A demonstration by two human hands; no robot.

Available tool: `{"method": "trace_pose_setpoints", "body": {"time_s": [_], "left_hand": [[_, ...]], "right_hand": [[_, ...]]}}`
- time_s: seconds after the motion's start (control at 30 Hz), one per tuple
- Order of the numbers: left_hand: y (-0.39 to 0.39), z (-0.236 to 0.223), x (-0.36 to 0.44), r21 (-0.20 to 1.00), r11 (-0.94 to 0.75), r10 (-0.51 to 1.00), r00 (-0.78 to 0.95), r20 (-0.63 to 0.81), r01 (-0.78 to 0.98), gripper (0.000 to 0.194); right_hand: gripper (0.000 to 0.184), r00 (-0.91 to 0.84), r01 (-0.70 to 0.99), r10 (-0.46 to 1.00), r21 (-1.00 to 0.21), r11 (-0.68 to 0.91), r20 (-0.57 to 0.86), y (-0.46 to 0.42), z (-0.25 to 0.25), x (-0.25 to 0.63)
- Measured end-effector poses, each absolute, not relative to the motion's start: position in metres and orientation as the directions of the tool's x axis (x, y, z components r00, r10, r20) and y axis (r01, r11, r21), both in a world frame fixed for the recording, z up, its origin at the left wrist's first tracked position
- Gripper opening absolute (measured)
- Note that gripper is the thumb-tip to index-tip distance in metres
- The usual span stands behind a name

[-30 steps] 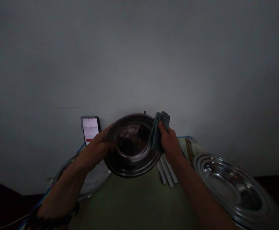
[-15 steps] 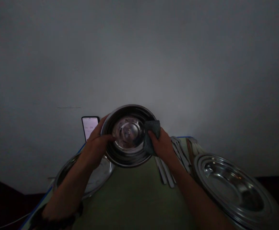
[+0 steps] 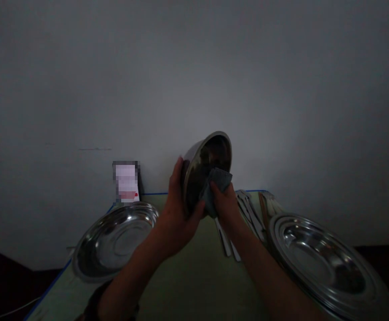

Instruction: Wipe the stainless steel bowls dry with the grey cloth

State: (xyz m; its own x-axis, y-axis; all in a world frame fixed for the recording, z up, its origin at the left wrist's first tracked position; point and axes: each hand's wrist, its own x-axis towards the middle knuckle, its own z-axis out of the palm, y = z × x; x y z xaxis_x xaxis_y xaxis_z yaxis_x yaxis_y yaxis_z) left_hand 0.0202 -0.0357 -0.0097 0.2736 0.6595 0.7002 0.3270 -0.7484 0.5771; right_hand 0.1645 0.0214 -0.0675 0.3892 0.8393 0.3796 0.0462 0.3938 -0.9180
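Observation:
My left hand [image 3: 177, 214] grips a steel bowl [image 3: 205, 165] from behind and below, holding it up on edge with its opening turned to the right. My right hand [image 3: 224, 205] is closed on a dark grey cloth [image 3: 216, 185] and presses it against the bowl's inside near the lower rim. Both hands are above the far middle of a pale green table [image 3: 188, 276].
A steel plate [image 3: 114, 238] lies at the left of the table and a larger steel plate [image 3: 324, 261] at the right. Several pieces of cutlery [image 3: 244, 214] lie between the hands and the right plate. A phone [image 3: 126, 183] leans against the grey wall.
The bowl has been turned from facing me to standing on edge and has moved up and to the right. My left hand shifted under it, uncovering the left plate. The cloth stays inside the bowl.

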Motion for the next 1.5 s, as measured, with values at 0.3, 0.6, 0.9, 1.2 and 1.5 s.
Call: {"method": "trace_pose_setpoints", "body": {"time_s": [0.3, 0.6, 0.9, 1.2, 1.5], "left_hand": [[-0.031, 0.015, -0.016, 0.724, -0.643, 0.737, 0.461, 0.495, 0.25, 0.091], [-0.035, 0.03, -0.046, 0.941, -0.234, 0.781, 0.623, 0.033, 0.244, 0.073], [-0.029, 0.024, -0.038, 0.878, -0.437, 0.841, 0.436, 0.322, 0.196, 0.088], [-0.038, 0.011, 0.005, 0.603, -0.757, 0.648, 0.171, 0.742, 0.254, 0.091], [-0.034, 0.025, -0.037, 0.813, -0.576, 0.717, 0.533, 0.449, 0.09, 0.079]], "right_hand": [[0.032, 0.409, 0.224, 0.841, -0.933, 0.282, 0.353, 0.017, -0.061, 0.173], [0.018, 0.03, 0.65, 0.792, -0.614, 0.448, 0.61, -0.006, -0.023, 0.191], [0.023, 0.232, 0.354, 0.816, -0.827, 0.436, 0.529, 0.0, -0.026, 0.19], [0.037, 0.411, -0.095, 0.883, -0.952, 0.291, 0.229, 0.002, -0.044, 0.161], [0.019, 0.247, 0.493, 0.757, -0.751, 0.439, 0.604, -0.005, -0.02, 0.188]]}}
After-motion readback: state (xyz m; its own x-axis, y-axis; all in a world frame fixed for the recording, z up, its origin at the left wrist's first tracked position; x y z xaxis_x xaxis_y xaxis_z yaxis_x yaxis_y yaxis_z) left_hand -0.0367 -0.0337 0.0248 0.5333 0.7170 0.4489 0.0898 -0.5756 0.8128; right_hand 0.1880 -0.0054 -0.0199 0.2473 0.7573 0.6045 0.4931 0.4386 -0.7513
